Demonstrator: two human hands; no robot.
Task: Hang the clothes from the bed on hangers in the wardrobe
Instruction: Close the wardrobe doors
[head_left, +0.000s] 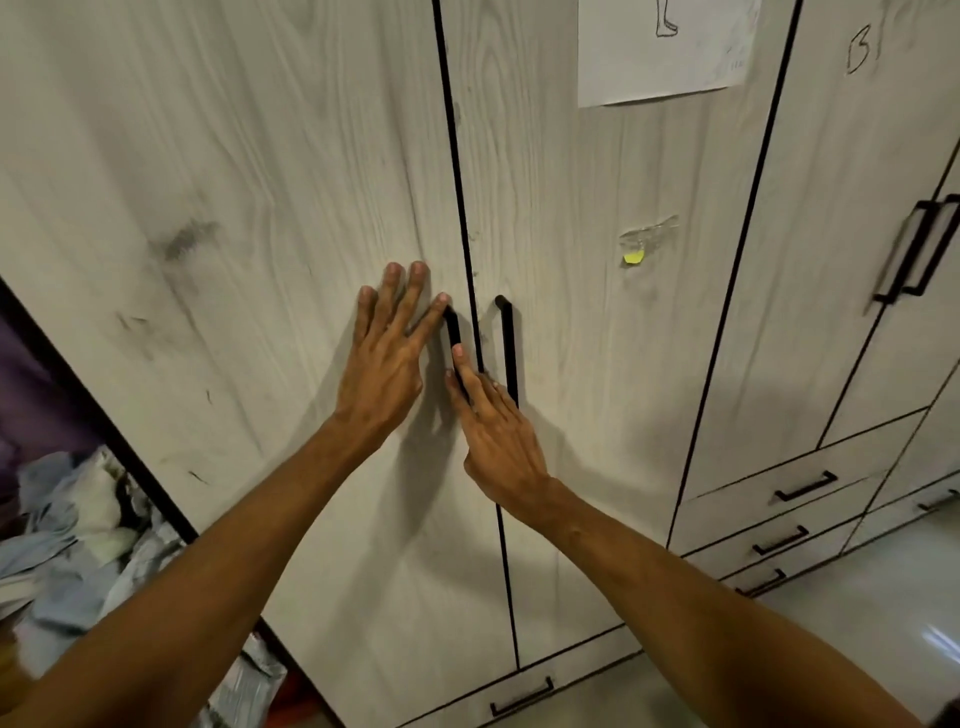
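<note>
Two pale wood-grain wardrobe doors fill the view, the left door and the right door, both closed with a dark seam between them. Each has a black vertical handle: left handle, right handle. My left hand lies flat on the left door with straight fingers, its index finger touching the top of the left handle. My right hand reaches up with straight fingers lying along the left handle near the seam. No hanger or garment is in either hand.
At the far left an open compartment shows a heap of pale blue and white clothes. A sheet of paper is stuck on the right door. Further right are another door with a black handle and drawers. Glossy floor lies at bottom right.
</note>
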